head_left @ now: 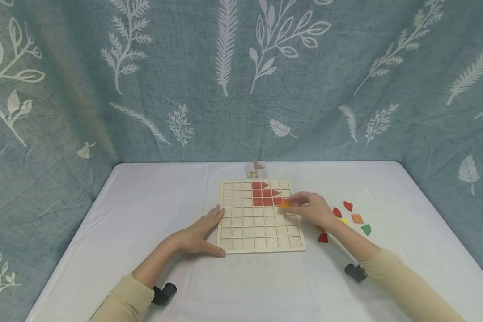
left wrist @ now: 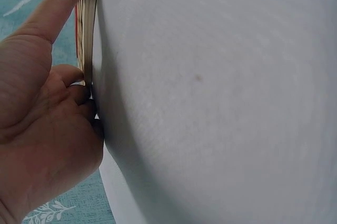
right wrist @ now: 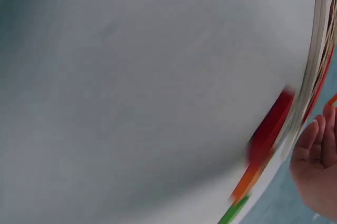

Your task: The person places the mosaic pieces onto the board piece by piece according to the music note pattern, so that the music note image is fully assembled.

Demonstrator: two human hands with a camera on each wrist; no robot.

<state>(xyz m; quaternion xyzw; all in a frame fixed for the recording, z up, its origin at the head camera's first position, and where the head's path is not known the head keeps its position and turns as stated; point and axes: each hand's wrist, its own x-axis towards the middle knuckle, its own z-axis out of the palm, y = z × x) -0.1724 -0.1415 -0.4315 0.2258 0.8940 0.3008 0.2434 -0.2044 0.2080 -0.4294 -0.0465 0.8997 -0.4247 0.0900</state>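
A wooden grid board (head_left: 259,221) lies on the table with red square and triangular tiles (head_left: 262,193) set in its upper cells. My left hand (head_left: 197,235) rests spread along the board's left edge, thumb at the near corner. In the left wrist view the fingers (left wrist: 76,92) touch the board's side. My right hand (head_left: 311,210) pinches an orange tile (head_left: 284,204) between thumb and fingertips, over the board's right side, just below the lowest red row. The fingers partly hide this tile's shape.
Loose tiles lie right of the board, among them a red quarter-round (head_left: 348,205), an orange square (head_left: 357,218) and a green quarter-round (head_left: 366,229). My right forearm passes over some. A small pattern card (head_left: 256,170) sits behind the board. A patterned curtain (head_left: 241,112) hangs behind the table.
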